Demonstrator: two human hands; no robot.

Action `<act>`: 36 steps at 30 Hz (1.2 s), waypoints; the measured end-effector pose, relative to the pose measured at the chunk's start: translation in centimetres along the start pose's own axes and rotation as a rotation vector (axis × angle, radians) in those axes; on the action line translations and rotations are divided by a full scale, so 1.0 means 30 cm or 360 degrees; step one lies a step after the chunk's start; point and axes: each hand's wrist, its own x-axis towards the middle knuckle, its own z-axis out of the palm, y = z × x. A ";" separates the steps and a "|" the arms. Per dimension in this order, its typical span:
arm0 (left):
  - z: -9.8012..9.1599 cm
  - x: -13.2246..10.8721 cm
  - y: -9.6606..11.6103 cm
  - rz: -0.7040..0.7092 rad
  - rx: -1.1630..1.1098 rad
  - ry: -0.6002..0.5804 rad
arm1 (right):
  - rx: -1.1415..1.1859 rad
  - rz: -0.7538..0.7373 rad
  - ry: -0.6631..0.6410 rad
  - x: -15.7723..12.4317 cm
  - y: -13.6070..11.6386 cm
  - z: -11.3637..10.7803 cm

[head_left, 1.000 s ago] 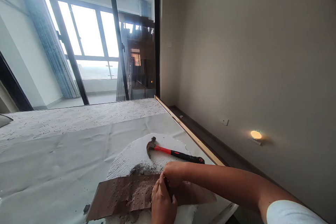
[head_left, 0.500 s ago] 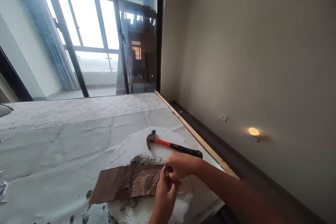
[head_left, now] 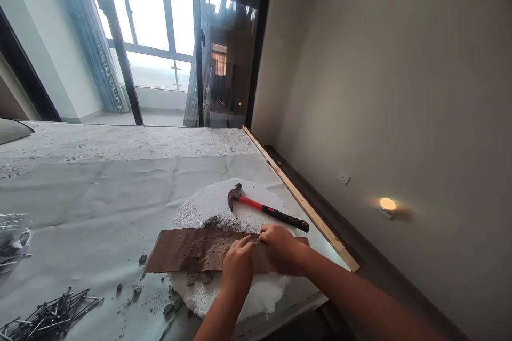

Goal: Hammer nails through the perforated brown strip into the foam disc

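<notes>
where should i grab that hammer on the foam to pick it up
Take the hammer by the black grip at its right end, coming from above. It lies flat on the white foam disc with its head to the left, and the handle is bare. The right hand sits just below that grip end, on the brown perforated board.
</notes>
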 end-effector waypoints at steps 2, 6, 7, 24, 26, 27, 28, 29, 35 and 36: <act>0.005 -0.003 0.014 -0.0015 0.0155 -0.0176 | -0.0134 -0.0078 -0.0016 -0.001 -0.012 0.017; 0.010 -0.005 0.029 0.0003 0.0295 -0.0369 | -0.0217 -0.0197 -0.0008 0.000 -0.025 0.031; 0.010 -0.005 0.030 0.0021 0.0306 -0.0383 | -0.0238 -0.0213 -0.0018 0.002 -0.027 0.035; 0.033 -0.003 0.027 -0.0087 0.0052 -0.0301 | -0.0356 -0.0309 -0.0201 0.042 -0.029 0.011; 0.033 -0.003 0.024 -0.0083 0.0050 -0.0305 | -0.0348 -0.0307 -0.0185 0.042 -0.020 0.008; 0.033 -0.004 0.023 -0.0084 0.0060 -0.0310 | -0.0346 -0.0301 -0.0178 0.042 -0.016 0.007; 0.033 -0.004 0.022 -0.0082 0.0076 -0.0316 | -0.0346 -0.0295 -0.0172 0.042 -0.013 0.005; 0.034 -0.005 0.021 -0.0076 0.0096 -0.0323 | -0.0347 -0.0296 -0.0172 0.042 -0.011 0.002; 0.031 -0.008 0.017 -0.0040 0.0068 -0.0282 | -0.0341 -0.0226 -0.0142 0.025 -0.008 -0.033; 0.031 -0.008 0.017 -0.0041 0.0050 -0.0278 | -0.0333 -0.0190 -0.0130 0.019 -0.007 -0.038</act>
